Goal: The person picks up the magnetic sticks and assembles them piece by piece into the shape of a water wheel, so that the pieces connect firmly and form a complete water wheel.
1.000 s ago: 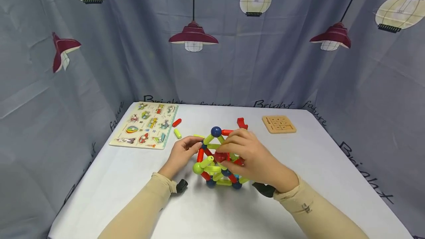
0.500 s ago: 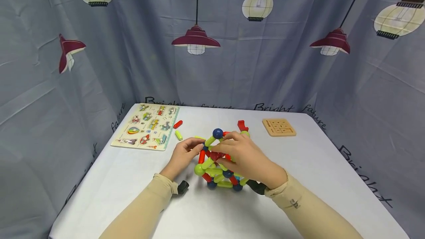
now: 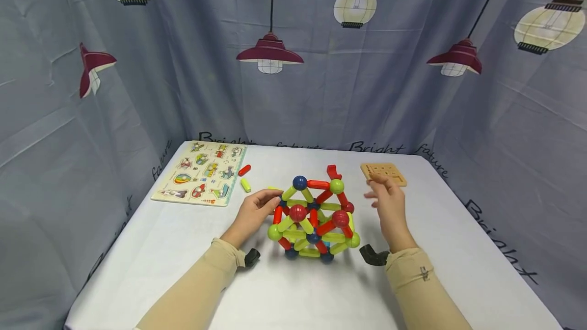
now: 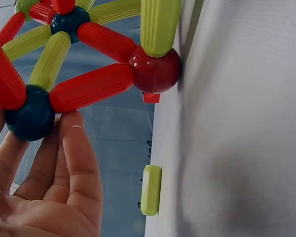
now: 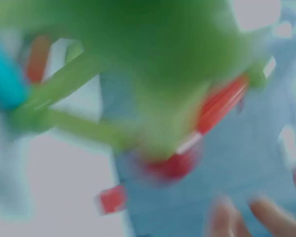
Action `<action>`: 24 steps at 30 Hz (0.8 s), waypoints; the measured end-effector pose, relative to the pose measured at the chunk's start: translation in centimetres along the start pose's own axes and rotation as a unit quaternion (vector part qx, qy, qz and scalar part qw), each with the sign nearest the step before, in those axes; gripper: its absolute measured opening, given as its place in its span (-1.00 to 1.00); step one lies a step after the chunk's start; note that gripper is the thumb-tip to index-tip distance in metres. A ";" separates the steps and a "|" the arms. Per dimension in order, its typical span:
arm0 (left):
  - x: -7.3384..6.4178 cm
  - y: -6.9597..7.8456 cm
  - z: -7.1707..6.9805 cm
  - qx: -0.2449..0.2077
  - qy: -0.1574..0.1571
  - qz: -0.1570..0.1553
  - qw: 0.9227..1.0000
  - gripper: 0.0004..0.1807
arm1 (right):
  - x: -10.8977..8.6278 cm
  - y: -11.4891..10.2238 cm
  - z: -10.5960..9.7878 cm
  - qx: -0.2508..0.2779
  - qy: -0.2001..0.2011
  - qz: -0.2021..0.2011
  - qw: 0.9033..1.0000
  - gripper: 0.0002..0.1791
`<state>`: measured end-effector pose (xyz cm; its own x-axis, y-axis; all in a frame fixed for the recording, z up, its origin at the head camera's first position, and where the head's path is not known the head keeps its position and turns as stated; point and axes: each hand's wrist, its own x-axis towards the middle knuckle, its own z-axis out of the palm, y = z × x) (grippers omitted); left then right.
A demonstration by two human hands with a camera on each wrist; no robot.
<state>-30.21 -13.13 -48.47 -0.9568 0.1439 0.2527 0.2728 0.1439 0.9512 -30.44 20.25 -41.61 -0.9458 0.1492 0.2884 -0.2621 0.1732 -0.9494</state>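
Observation:
A magnetic stick-and-ball structure [image 3: 313, 208] of red and lime sticks with blue, red and green balls stands mid-table. My left hand [image 3: 253, 215] pinches a dark blue ball [image 4: 30, 114] at its left side, thumb on one side and fingers on the other. A red ball [image 3: 298, 213] sits at the front, where two lime sticks meet. My right hand [image 3: 388, 208] is off to the right of the structure, fingers loosely bent and holding nothing. The right wrist view is blurred; some fingertips [image 5: 271, 215] show at its lower right, apart from the sticks.
A picture puzzle board [image 3: 202, 172] lies at the back left. Beside it are a loose red stick [image 3: 244, 170] and a lime stick [image 3: 245, 185]. A red piece [image 3: 333, 171] lies behind the structure. A wooden number board [image 3: 390, 171] is at the back right, partly behind my right hand.
My right hand has let go of the front red ball and drawn away to the right. The ball stays on the structure. My left hand keeps its hold.

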 end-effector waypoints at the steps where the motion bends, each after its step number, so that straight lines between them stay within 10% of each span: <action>1: 0.0 0.0 0.0 0.000 0.000 -0.004 1.000 -0.67 | 0.0 1.3 -0.1 0.002 -0.038 0.048 0.998 -0.59; 5: -0.2 -0.2 0.1 -0.004 0.004 -0.010 1.000 -0.68 | -0.3 5.1 -0.2 0.034 -0.169 0.103 0.980 -0.51; 12: 0.2 -0.3 0.6 -0.004 -0.028 -0.002 1.000 -0.59 | -1.1 7.1 -1.1 0.060 -0.179 0.059 0.980 -0.64; 17: 2.1 -0.3 -1.5 0.105 0.071 -0.015 0.992 -0.63 | -1.1 7.2 -1.4 0.069 -0.194 0.053 0.977 -0.60; 20: 3.4 -0.5 -3.6 0.316 0.100 -0.043 0.943 -0.62 | -0.9 7.3 -1.1 0.077 -0.198 0.059 0.975 -0.57; 24: 4.4 -0.8 -5.2 0.515 -0.014 -0.049 0.856 -0.48 | -0.9 7.2 -0.9 0.067 -0.196 0.065 0.976 -0.57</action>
<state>-35.18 -17.68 -47.23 -0.9813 0.1033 0.1626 0.1494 0.9408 0.3044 -31.30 22.22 -48.64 -0.9665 -0.2276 0.1189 -0.1325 0.0454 -0.9901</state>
